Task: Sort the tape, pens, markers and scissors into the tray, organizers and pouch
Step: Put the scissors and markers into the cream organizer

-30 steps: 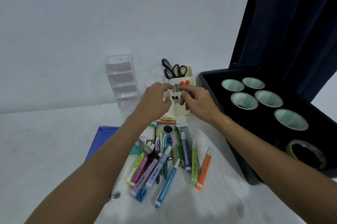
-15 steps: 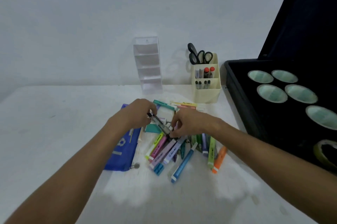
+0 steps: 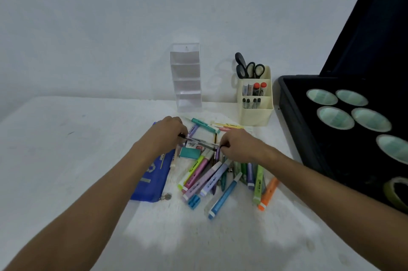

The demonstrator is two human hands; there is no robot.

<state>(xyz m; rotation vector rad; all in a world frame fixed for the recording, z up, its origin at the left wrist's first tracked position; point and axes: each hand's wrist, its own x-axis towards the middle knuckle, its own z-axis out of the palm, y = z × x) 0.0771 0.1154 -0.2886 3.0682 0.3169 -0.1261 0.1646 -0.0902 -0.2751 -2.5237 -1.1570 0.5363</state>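
Both hands over the pile. Left hand [image 3: 170, 132] curls its fingers round one end of a slim clear-barrelled pen [image 3: 199, 141]; right hand [image 3: 237, 146] pinches the other end. Pen is held just above the heap, long axis running left to right and dipping slightly toward the right hand.

Beige organizer [image 3: 256, 103] stands beyond and to the right of the grip, nearer the right hand, so that hand looks better placed to carry the pen there. Its front pockets already hold dark-capped and red-capped pens upright; black-handled scissors [image 3: 249, 70] stand in the back.

Under the pen: a teal eraser-like block [image 3: 190, 152], then chunky pastel highlighters [image 3: 198, 171] fanned on the white table [image 3: 66, 149], smooth plastic. Blue fabric pouch [image 3: 152, 180] lies flat, partly under the left forearm. Clear tiered organizer [image 3: 186, 76] looks empty. Black tray [image 3: 298, 120] at right holds tape rolls [image 3: 335, 117].
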